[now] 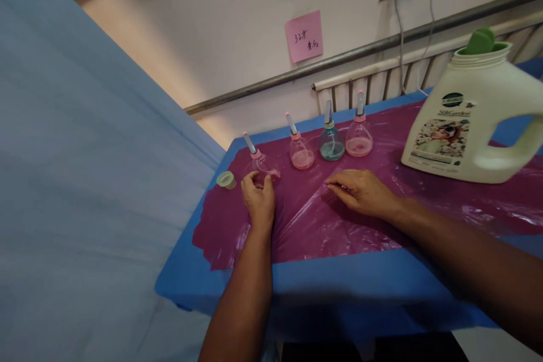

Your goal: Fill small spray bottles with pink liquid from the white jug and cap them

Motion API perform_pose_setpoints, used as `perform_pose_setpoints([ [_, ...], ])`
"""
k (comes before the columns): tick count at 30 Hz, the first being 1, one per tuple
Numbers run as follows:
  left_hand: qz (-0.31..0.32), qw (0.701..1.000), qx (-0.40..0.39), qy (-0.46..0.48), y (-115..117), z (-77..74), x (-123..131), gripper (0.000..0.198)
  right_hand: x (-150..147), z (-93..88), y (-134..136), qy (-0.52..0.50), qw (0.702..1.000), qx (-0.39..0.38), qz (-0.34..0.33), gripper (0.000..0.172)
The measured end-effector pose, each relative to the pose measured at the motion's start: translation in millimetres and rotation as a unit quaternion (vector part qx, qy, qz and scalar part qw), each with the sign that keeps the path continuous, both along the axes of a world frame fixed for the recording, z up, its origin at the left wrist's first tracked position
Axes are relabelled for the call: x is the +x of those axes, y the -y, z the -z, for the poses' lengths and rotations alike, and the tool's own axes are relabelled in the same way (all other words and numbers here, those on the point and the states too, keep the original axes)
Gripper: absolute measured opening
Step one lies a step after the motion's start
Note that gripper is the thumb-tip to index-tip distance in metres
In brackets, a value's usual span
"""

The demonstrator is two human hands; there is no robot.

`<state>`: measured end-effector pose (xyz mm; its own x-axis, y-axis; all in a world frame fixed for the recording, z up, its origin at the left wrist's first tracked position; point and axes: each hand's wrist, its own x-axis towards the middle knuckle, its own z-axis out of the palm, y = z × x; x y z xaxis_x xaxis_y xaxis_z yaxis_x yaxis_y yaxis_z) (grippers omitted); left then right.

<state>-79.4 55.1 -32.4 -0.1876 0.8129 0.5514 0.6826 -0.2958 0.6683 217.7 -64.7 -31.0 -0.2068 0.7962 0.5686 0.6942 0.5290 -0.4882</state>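
My left hand (259,198) is curled against the near side of a small round clear bottle (266,165) with pink liquid, a pink collar and a slim grey top; it leans to the left and its lower part is hidden by my fingers. My right hand (360,191) rests low over the purple plastic sheet (305,226), thumb and fingertips pinched together; what they hold, if anything, cannot be made out. Between and beyond the hands stand similar bottles: a pink one (302,154), a teal one (332,144) and another pink one (359,139).
A pale green cup-like cap (227,180) lies left of the bottles. At right stands a large cream detergent jug (462,124), a green scoop (480,41) in its mouth. A blue cloth (339,283) covers the table; a blue curtain (97,153) hangs at left. A pipe (271,80) crosses the wall.
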Motion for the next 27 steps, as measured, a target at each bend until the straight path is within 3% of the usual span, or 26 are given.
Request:
perform_pose_setpoints([
  [3,0.029,1.0,-0.004,-0.009,2.4,0.1,3.0,0.026,0.2,0.4,-0.1,0.0,1.0,-0.009,0.002,0.028],
  [9,0.042,0.998,-0.023,-0.029,2.4,-0.3,3.7,0.03,0.4,3.2,-1.5,0.006,1.0,-0.012,0.003,0.03],
  [20,0.007,0.995,-0.073,-0.066,8.9,-5.8,5.5,0.017,-2.1,0.5,-4.6,0.008,1.0,-0.005,0.005,0.031],
  [23,-0.027,0.995,-0.068,-0.068,3.7,-26.2,4.9,0.032,-2.4,4.0,-6.6,0.01,1.0,-0.002,0.013,0.03],
  [27,-0.054,0.993,-0.068,-0.075,-43.9,-76.3,10.3,0.055,-2.1,7.7,-9.4,-0.001,1.0,0.003,0.008,0.029],
])
